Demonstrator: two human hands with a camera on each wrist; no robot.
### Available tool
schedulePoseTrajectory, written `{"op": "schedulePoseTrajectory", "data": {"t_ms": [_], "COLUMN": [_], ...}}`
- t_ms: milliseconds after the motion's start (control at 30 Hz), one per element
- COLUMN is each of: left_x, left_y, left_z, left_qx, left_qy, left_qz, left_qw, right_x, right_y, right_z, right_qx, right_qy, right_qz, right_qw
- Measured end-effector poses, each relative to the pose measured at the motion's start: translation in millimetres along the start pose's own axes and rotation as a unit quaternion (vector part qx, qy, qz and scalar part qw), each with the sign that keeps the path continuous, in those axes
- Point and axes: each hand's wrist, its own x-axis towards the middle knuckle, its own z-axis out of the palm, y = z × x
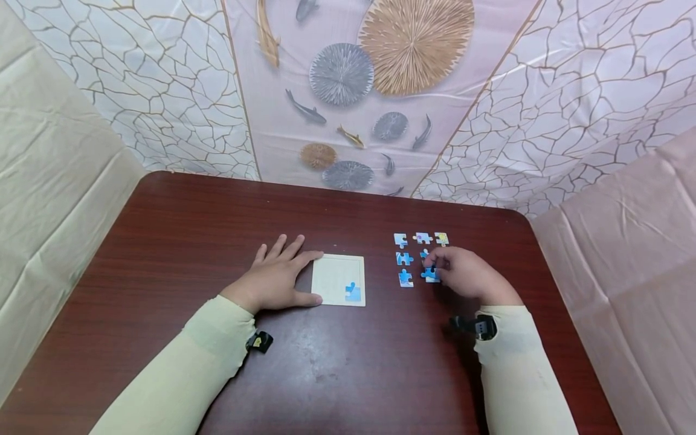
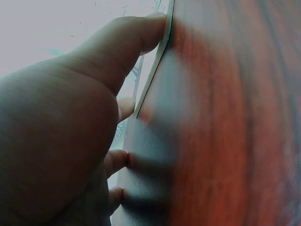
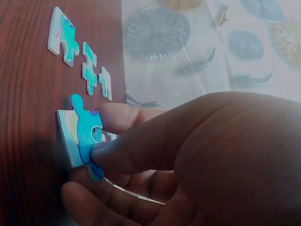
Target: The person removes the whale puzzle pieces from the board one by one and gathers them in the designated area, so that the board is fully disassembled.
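Note:
My left hand [image 1: 274, 279] lies with fingers spread on the table, its thumb and index fingertip touching the left edge of a square, pale puzzle board [image 1: 328, 278]. One blue corner piece [image 1: 353, 293] sits at the board's lower right. To the right, my right hand [image 1: 469, 275] pinches a blue puzzle piece [image 3: 84, 134], the thumb on its printed face and other fingers around its edges. Beside this hand lie loose puzzle pieces, among them a lower-left piece [image 1: 405, 278] and a yellow-marked piece [image 1: 441, 238]. One piece behind the fingertips is partly hidden.
The dark red-brown table [image 1: 326, 374] has rounded far corners. Patterned cloth [image 1: 348, 139] hangs behind its far edge, and plain pale cloth [image 1: 625, 272] stands along the right side. A black strap [image 1: 484, 327] is on the right wrist.

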Motion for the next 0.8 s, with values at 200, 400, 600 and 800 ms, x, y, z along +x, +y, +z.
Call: {"op": "schedulePoseTrajectory", "data": {"t_ms": [200, 400, 600, 800], "left_x": [-0.2, -0.1, -0.2, -0.4], "left_y": [-0.2, 1.5, 2.2, 1.6], "left_z": [0.1, -1.3, -2.3, -1.8], "left_qx": [0.0, -0.001, -0.002, -0.001], "left_qy": [-0.002, -0.003, -0.004, -0.003], "left_qz": [-0.001, 0.0, 0.0, -0.001], "left_qw": [1.0, 1.0, 1.0, 1.0], "right_x": [0.5, 1.8, 2.4, 3.6], "right_y": [-1.0, 0.1, 1.7, 2.9], "right_z": [1.8, 3.2, 3.0, 3.9], "right_qx": [-0.002, -0.012, -0.013, -0.011], "right_qy": [-0.002, -0.005, -0.008, -0.008], "right_qz": [0.007, -0.001, -0.004, -0.003], "right_qw": [1.0, 0.9999, 0.9999, 0.9999]}}
